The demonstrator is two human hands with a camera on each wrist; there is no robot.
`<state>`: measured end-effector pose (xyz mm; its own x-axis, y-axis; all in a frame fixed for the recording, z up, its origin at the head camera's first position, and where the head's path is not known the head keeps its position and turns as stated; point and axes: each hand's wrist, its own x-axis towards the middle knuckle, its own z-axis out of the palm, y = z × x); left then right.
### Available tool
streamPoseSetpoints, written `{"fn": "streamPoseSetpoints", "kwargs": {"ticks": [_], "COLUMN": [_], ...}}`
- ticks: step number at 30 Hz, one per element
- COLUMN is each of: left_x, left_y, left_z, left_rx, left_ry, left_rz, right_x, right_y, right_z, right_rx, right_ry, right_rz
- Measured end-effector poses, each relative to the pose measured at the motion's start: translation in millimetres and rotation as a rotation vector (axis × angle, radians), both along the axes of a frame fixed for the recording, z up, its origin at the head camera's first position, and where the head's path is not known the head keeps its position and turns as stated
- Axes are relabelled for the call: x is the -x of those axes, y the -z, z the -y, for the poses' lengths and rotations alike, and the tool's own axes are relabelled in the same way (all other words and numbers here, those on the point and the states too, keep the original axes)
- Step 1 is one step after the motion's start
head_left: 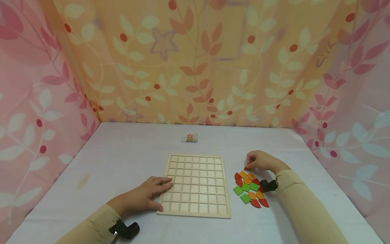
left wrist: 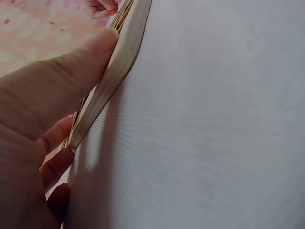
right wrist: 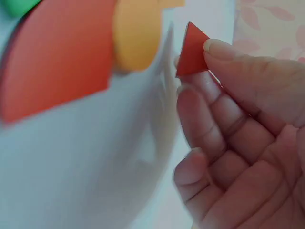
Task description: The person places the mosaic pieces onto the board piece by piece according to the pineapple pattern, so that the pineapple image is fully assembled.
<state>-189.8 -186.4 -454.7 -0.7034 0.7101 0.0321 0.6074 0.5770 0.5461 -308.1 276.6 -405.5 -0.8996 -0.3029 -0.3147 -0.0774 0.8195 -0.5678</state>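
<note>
While my spread left hand (head_left: 143,196) touches the board (head_left: 194,188), my right hand (head_left: 260,160) pinches one red triangle (right wrist: 193,53), best held edgewise.

I am viewing three camera feeds and finding no readable text, label, brand or number. On the small card (head_left: 189,137), I am making out a coloured figure (head_left: 190,136) printed over a grid (head_left: 184,138), with any lettering there being too small to tell.

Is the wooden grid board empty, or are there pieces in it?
Empty: the board shows only bare squares; the loose coloured pieces lie beside it, and the right hand holds a red triangle.
</note>
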Motion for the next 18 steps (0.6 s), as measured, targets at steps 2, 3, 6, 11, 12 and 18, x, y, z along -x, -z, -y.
{"fn": "streamPoseSetpoints", "kwargs": {"ticks": [2,3,6,11,12,18], "left_x": [0.9,1.1,1.0,0.0,-0.1,0.6], "left_y": [0.6,0.9,2.5,2.6,2.7,5.3], "left_z": [0.3,0.5,1.6,2.5,2.5,0.9], "left_rx": [-0.005,-0.006,-0.011,-0.029,-0.035,-0.071], "left_ry": [0.009,0.011,0.011,0.013,0.018,0.045], "left_rz": [-0.020,-0.030,-0.032,-0.033,-0.041,-0.128], "right_x": [3.4,5.2,9.7,14.8,15.6,17.5], "right_y": [-1.5,-2.5,-4.8,-10.3,-10.7,-10.6], "right_z": [5,9,25,61,68,110], "right_rx": [0.021,0.032,0.064,0.148,0.168,0.241], "right_ry": [0.008,0.013,0.011,-0.022,-0.036,-0.083], "right_rz": [-0.027,-0.040,-0.075,-0.096,-0.102,-0.108]}}
